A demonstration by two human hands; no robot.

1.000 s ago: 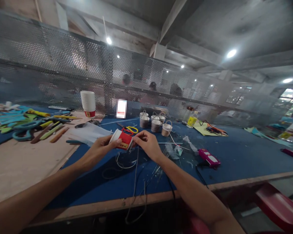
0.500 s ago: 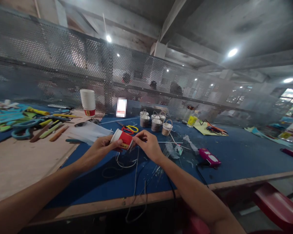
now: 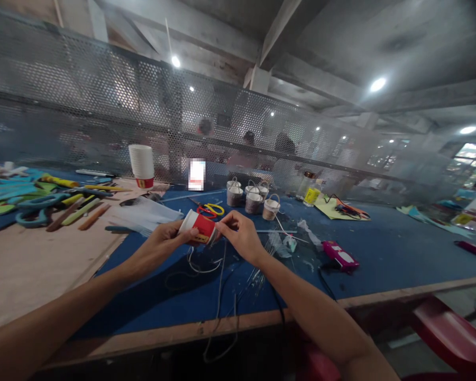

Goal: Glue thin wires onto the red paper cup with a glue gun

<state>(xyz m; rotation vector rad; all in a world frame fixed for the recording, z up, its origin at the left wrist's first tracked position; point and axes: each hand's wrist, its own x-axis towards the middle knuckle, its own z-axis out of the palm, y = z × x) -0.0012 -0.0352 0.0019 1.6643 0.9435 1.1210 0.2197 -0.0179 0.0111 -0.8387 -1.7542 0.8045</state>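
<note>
My left hand (image 3: 173, 236) is closed round a red and white paper cup (image 3: 206, 228), held on its side above the blue table. At the cup's base, my right hand (image 3: 237, 233) pinches with thumb and forefinger. A thin grey cord (image 3: 221, 275) runs down from under those fingers and over the table's front edge in a loop; its end at the fingertips is hidden. White wire-like strands (image 3: 200, 269) curl below the cup. Behind it lie scissors (image 3: 212, 210) with red and yellow handles.
Several cord-wrapped cups with handles (image 3: 254, 201) stand behind my right hand. A stack of paper cups (image 3: 142, 164) is at the back left. Knives and tools (image 3: 77, 209) lie left. A magenta device (image 3: 340, 256), glass bottles (image 3: 311, 193) and a red stool (image 3: 452, 333) are right.
Both hands keep almost the same place on the cup. The cup looks very slightly turned; the view has shifted a little.
</note>
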